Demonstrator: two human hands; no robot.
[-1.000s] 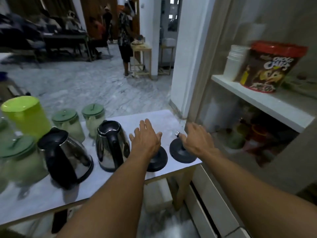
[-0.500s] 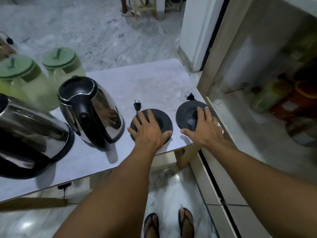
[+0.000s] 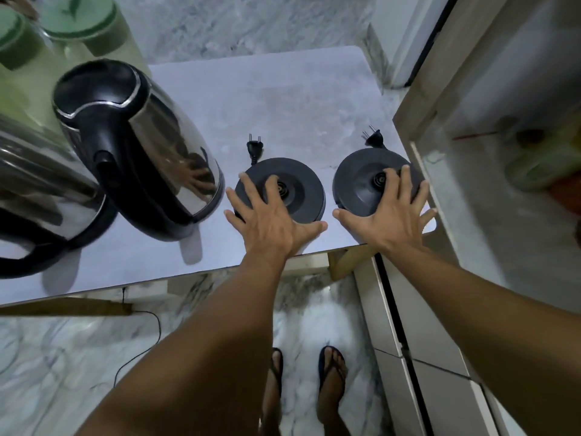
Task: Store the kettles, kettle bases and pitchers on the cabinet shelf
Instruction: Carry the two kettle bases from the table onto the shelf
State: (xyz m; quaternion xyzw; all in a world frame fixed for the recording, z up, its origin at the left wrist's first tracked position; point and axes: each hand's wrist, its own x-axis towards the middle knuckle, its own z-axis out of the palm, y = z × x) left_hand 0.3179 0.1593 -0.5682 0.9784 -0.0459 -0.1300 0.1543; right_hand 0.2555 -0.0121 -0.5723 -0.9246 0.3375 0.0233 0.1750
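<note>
Two black round kettle bases lie near the table's front right corner, the left kettle base (image 3: 301, 184) and the right kettle base (image 3: 355, 174), each with its plug behind it. My left hand (image 3: 273, 221) is spread over the left base, and my right hand (image 3: 390, 221) over the right one, thumbs and little fingers at the rims. Both bases rest on the table. A steel kettle (image 3: 141, 146) with a black handle stands left of them, and a second kettle (image 3: 41, 190) is at the left edge. Green-lidded pitchers (image 3: 78, 17) stand behind.
The white table (image 3: 283, 99) ends just before my feet. The open cabinet is on the right, its lower shelf (image 3: 503, 221) level with the tabletop and holding blurred jars further in. Its wooden frame (image 3: 418, 99) stands close to the right base. A thin cable runs over the marble floor.
My view has tilted further down and moved closer. Both hands stay on the two bases, with fingers spread wider across them. The bases have not left the table.
</note>
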